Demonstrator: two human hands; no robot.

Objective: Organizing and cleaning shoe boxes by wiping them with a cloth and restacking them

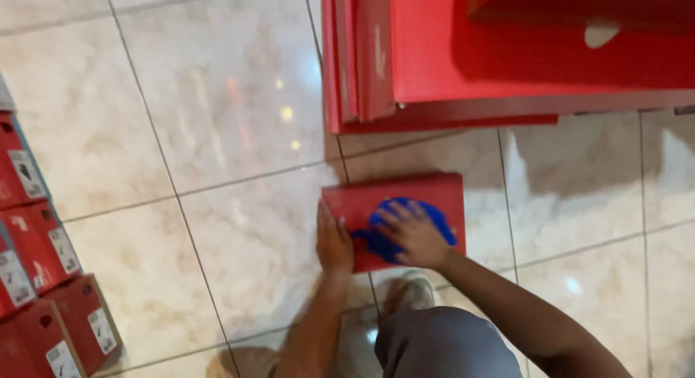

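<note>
Red shoebox [405, 193], blue cloth [434, 219] on top

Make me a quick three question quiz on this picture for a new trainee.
1. True or false: the right hand presses a blue cloth onto the red box.
2. Where is the left hand? A on the box's left edge, B in the air, C on the stacked boxes.
3. What does the box lie on?
Key: 1 true. 2 A. 3 the tiled floor.
</note>
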